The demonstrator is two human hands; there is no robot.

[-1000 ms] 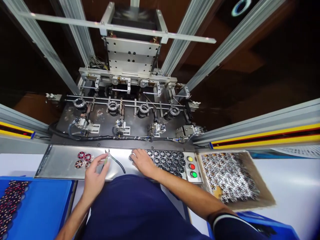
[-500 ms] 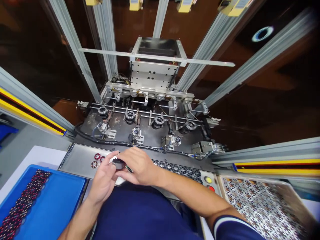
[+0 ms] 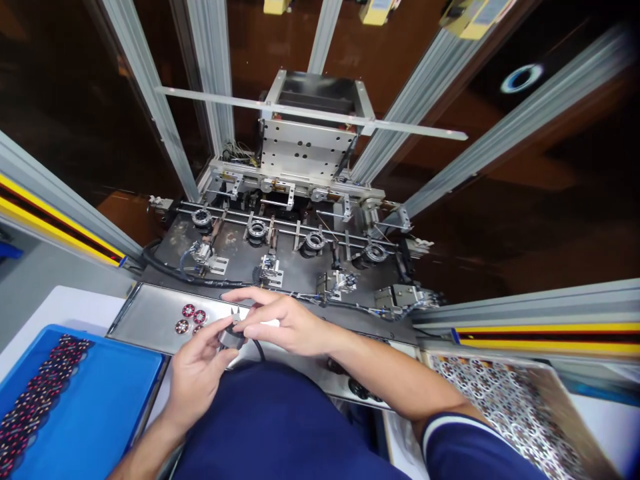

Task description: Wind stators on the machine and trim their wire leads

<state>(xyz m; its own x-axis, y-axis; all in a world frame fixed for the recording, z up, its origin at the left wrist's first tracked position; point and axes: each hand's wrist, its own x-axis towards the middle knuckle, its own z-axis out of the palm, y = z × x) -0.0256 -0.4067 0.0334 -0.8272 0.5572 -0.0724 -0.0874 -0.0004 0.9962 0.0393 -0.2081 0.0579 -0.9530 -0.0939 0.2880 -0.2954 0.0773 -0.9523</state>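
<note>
While the left hand (image 3: 197,373) pinches a dark round part (image 3: 231,339), the right hand (image 3: 296,327) touches it from three o'clock, its grip unclear to me. Small discs (image 3: 199,317) lie at the part's ten o'clock.

The held part (image 3: 231,340) is grey, the tray (image 3: 107,393) plain blue.

2 hands (image 3: 295,325), 1 dark round part (image 3: 231,339) at fingers. 4 red-black discs (image 3: 189,311) loose, left. 4 ring fixtures (image 3: 257,241) farther back. 3 yellow boxes (image 3: 379,12) far. 1 blue tray (image 3: 117,380) near left.
</note>
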